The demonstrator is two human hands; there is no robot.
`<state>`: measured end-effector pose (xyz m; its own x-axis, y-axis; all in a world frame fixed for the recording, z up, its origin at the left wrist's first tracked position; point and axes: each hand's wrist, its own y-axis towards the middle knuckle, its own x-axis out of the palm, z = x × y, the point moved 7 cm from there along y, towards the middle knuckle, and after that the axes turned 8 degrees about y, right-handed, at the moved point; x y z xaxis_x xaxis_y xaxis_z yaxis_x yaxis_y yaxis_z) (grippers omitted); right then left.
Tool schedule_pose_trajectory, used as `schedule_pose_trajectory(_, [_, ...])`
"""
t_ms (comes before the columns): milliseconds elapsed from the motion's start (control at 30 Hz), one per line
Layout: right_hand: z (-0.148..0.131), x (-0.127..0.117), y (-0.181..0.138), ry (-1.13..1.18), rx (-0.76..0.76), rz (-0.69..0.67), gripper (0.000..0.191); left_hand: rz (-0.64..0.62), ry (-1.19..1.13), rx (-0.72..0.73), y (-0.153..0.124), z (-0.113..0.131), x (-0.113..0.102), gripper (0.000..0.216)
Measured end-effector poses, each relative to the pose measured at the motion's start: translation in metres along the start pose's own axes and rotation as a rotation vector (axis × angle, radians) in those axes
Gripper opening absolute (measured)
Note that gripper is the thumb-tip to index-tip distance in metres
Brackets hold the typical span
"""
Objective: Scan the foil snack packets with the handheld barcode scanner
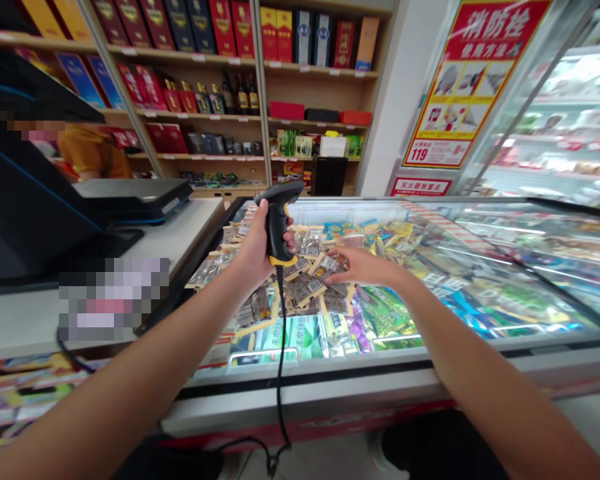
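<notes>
In a shop, wooden shelves (190, 117) of boxes and bottles line the back wall, above a lit display chest (360, 395) filled with packaged goods. The left hand's fingers wrap around the handle of a black and yellow handheld scanner (276, 230), with the thumb along its near side; this left hand (255, 243) holds it upright over the chest, head at the top. The right hand (367, 267) reaches in from the right, thumb and fingers spread apart around a small brown packet (325, 265); whether they touch it, one cannot tell. More brown packets lie heaped around it, with green packages (300, 335) nearer the front. From the scanner's base, a black cord (281, 333) hangs down over the chest's front edge. To the left is a pale counter (15, 323) with a dark machine (35, 220); at right, a red and yellow poster (475, 83) hangs behind the chest.
</notes>
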<state>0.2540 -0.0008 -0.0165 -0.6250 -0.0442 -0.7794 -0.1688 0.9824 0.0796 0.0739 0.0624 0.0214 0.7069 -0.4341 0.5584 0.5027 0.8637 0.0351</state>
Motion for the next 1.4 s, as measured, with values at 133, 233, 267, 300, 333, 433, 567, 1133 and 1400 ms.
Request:
schedule_pose_trajectory(133, [-0.003,-0.012,0.0,0.023,-0.029,0.014,0.037,-0.095,0.041,0.029,-0.013,0.004,0.007,0.024])
schedule_pose_trajectory(233, [0.001,-0.028,-0.001,0.11,-0.018,0.081,0.027,-0.156,0.034,0.024,-0.028,0.001,0.011,0.028])
schedule_pose_trajectory(267, [0.003,-0.034,-0.001,0.159,0.008,0.137,0.026,-0.178,0.04,0.015,-0.033,-0.001,0.012,0.03])
schedule_pose_trajectory(300, [0.008,-0.041,-0.001,0.218,0.054,0.21,0.026,-0.198,0.055,0.008,-0.038,-0.004,0.014,0.031])
schedule_pose_trajectory(333, [0.014,-0.047,-0.002,0.287,0.112,0.297,0.028,-0.218,0.076,0.0,-0.042,-0.008,0.015,0.032])
schedule_pose_trajectory(433, [0.031,-0.06,-0.005,0.491,0.233,0.561,0.031,-0.289,0.161,-0.012,-0.052,-0.02,0.019,0.04])
schedule_pose_trajectory(567, [0.046,-0.067,-0.006,0.605,0.228,0.746,0.036,-0.394,0.287,-0.028,-0.062,-0.039,0.026,0.049])
schedule_pose_trajectory(1133, [0.058,-0.075,-0.007,0.621,0.213,0.768,0.038,-0.466,0.382,-0.132,-0.074,-0.064,0.038,0.045])
schedule_pose_trajectory(1400, [0.087,-0.092,-0.013,0.505,0.31,0.726,0.028,-0.444,0.398,-0.07,-0.071,-0.062,0.033,0.045])
